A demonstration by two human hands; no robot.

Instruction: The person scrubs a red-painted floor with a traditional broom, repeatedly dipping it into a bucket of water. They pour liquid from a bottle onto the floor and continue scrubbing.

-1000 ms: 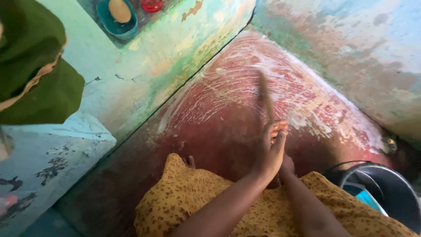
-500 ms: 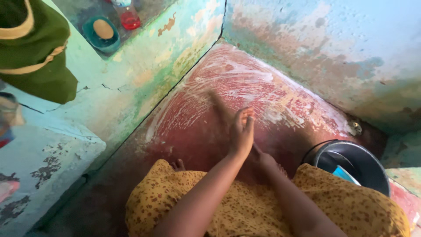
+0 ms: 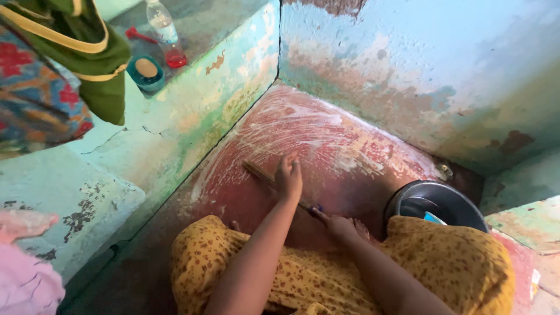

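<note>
On the soapy red floor (image 3: 326, 134), broom (image 3: 259, 175) grasped by left hand (image 3: 289, 178) and right hand (image 3: 335, 224)

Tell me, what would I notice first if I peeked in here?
Probably the red floor in the middle, streaked with white soapy swirls. Both hands grip a thin broom lying across it: the left hand farther along, the right hand at its near end. A dark bucket stands at the right.

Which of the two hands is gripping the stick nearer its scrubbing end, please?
The left hand, closed over the stick out over the soapy red floor. The right hand grips the near end, close to the yellow garment.
</note>
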